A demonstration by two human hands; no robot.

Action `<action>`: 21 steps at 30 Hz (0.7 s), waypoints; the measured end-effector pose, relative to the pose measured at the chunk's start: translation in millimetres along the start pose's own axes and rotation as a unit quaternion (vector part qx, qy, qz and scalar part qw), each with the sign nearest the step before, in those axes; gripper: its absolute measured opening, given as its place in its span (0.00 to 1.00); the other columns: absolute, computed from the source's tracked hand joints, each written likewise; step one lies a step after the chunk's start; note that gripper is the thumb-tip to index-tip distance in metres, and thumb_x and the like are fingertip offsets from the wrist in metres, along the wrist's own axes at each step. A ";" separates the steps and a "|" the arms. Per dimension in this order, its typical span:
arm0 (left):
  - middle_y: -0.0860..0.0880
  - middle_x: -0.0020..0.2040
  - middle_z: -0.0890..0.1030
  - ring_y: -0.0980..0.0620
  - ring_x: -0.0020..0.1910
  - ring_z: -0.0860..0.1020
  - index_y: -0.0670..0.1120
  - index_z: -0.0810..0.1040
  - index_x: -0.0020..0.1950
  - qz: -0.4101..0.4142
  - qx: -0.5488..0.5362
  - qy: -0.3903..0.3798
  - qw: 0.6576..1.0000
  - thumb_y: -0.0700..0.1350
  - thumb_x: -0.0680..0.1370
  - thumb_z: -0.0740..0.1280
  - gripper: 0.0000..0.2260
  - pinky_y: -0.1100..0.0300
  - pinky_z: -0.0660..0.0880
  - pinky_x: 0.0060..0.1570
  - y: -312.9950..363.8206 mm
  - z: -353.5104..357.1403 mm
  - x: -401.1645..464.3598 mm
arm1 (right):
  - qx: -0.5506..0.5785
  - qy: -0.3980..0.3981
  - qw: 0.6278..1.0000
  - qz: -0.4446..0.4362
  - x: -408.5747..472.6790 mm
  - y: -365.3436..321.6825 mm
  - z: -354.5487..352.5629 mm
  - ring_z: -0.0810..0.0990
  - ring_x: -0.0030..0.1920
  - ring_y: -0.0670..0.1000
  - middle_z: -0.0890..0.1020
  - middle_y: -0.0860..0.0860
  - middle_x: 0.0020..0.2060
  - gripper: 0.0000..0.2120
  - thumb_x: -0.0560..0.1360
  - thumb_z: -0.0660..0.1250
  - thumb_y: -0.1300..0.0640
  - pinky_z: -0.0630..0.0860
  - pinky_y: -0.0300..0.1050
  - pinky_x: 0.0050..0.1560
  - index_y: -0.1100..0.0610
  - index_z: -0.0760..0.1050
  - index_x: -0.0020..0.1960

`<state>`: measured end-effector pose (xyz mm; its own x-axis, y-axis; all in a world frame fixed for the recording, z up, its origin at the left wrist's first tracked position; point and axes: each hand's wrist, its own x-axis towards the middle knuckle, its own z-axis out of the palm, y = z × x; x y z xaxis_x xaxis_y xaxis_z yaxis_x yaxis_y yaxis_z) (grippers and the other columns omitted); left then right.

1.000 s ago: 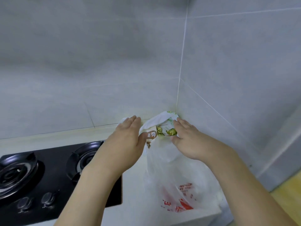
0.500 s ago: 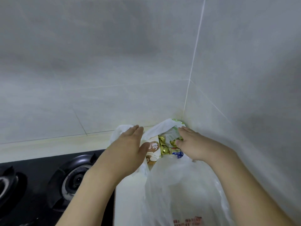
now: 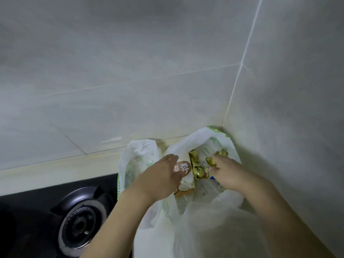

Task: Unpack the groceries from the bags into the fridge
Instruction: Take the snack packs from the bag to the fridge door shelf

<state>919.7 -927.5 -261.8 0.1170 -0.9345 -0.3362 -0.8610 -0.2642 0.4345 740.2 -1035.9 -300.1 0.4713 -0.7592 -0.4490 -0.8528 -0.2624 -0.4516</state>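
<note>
Bag (image 3: 195, 138) mouth now wider, right hand (image 3: 226, 173) fingertips hidden – gold packets (image 3: 197, 168)

The white plastic bag (image 3: 141, 159) stands jammed into the corner where the back wall (image 3: 130, 90) meets the side wall (image 3: 297, 108), so nothing passes behind it or to its right. Its mouth gapes upward, and the way in is from above and from the near side. Both hands crowd that mouth: the left hand (image 3: 163, 175) at the left rim, the right hand (image 3: 226, 174) inside among the gold-wrapped packets (image 3: 198, 168). A second, clear bag (image 3: 214, 226) slumps against the near side, blocking a low approach. Left of the bags, the bench (image 3: 55, 170) runs bare along the back wall, and the black gas hob (image 3: 80, 220) with its raised burner sits just beside them
</note>
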 end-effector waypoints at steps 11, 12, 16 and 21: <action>0.48 0.74 0.67 0.50 0.71 0.67 0.46 0.65 0.75 -0.022 -0.014 -0.120 0.992 0.43 0.84 0.53 0.19 0.59 0.63 0.67 -36.7 43.4 97.2 | 0.062 -0.034 0.997 0.043 62.2 16.2 43.9 0.75 0.57 0.52 0.76 0.50 0.57 0.15 0.80 0.57 0.57 0.73 0.46 0.57 0.52 0.70 0.65; 0.48 0.74 0.67 0.50 0.72 0.67 0.46 0.65 0.75 -0.022 -0.013 -0.120 0.993 0.42 0.83 0.54 0.19 0.58 0.63 0.67 -37.6 44.7 102.0 | 0.058 -0.034 0.997 0.042 66.5 17.4 46.5 0.75 0.56 0.52 0.77 0.50 0.55 0.15 0.79 0.58 0.57 0.74 0.47 0.57 0.53 0.70 0.65; 0.49 0.77 0.61 0.51 0.75 0.61 0.44 0.61 0.77 -0.012 -0.008 -0.119 0.993 0.40 0.83 0.54 0.21 0.60 0.59 0.70 -44.2 47.8 116.7 | 0.043 -0.046 0.997 0.036 80.2 21.3 55.7 0.75 0.58 0.53 0.76 0.50 0.56 0.17 0.76 0.60 0.55 0.74 0.53 0.61 0.51 0.70 0.64; 0.47 0.81 0.50 0.50 0.79 0.48 0.45 0.54 0.80 -0.014 0.014 -0.086 0.996 0.40 0.82 0.56 0.26 0.56 0.48 0.75 -52.0 51.7 135.1 | 0.016 -0.036 0.998 0.040 93.2 27.8 68.4 0.76 0.55 0.54 0.76 0.50 0.53 0.14 0.74 0.61 0.53 0.75 0.53 0.58 0.50 0.71 0.60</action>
<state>954.7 -1027.7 -373.0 0.0557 -0.8716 -0.4871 -0.8723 -0.2798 0.4009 775.8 -1073.1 -407.3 0.4186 -0.7319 -0.5376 -0.8809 -0.1832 -0.4364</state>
